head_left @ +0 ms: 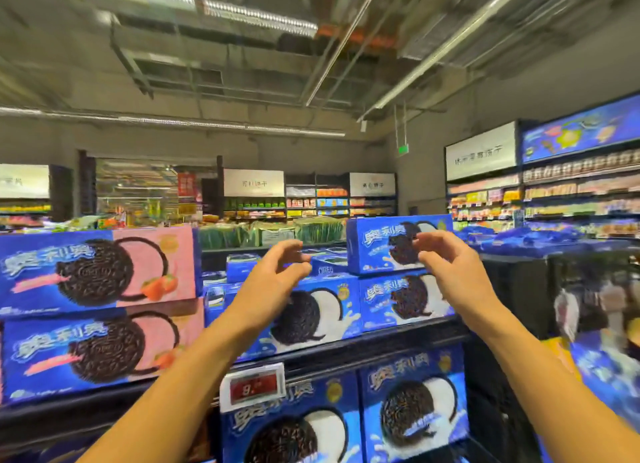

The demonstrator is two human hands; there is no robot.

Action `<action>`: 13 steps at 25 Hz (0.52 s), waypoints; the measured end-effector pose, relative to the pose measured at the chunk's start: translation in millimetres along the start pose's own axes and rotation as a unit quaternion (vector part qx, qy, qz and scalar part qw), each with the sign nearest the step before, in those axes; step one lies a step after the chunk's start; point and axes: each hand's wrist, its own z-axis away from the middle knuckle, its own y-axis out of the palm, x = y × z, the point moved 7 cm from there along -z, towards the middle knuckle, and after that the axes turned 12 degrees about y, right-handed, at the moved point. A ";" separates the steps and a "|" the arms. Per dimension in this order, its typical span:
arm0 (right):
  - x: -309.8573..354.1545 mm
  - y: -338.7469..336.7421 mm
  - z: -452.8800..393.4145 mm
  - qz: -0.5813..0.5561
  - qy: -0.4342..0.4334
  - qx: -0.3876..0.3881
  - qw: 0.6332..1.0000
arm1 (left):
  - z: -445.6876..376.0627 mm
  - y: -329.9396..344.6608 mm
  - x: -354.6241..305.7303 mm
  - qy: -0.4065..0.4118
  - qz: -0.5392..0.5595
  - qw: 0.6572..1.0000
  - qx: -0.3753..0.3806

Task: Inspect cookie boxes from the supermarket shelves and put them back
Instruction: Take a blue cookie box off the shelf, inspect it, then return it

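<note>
Two bare forearms rise from the bottom of the frame toward a supermarket display of blue cookie boxes, the left hand and right hand both empty, fingers loosely curled and spread apart, holding nothing. At centre right, the top blue box stands alone on the upper tier, face out, with the right hand's fingertips in front of its right half; whether they touch it cannot be told through the blur. The hands sit about a box-width apart, which suggests a two-handed reach for that box or a fresh release of it. To its left, an open gap in the top row shows smaller packs lying further back, giving the left hand room to come in beside the box's free left edge. Below it, a row of blue boxes fills the shelf, so only the top one can be lifted straight off. At left of the frame, pink-and-blue boxes stack two high, well clear of the hands. A price tag hangs on the shelf edge at lower centre.
</note>
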 end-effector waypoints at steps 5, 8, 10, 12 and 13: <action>-18.3 -51.9 -51.6 -0.017 0.024 -0.091 0.995 | -52.4 42.4 18.0 -0.037 0.002 0.999 -0.004; -27.7 -69.5 -76.6 -0.055 0.068 -0.141 0.986 | -70.8 59.9 28.4 -0.095 0.062 0.992 -0.053; -36.9 -75.9 -92.9 -0.072 0.094 -0.146 0.982 | -77.1 74.4 30.8 -0.128 0.113 0.983 -0.071; -47.8 -73.7 -106.9 -0.076 0.125 -0.123 0.981 | -81.9 86.8 29.8 -0.137 0.136 0.978 -0.075; -52.9 -71.4 -112.6 -0.075 0.141 -0.111 0.981 | -84.1 91.1 29.8 -0.139 0.144 0.976 -0.081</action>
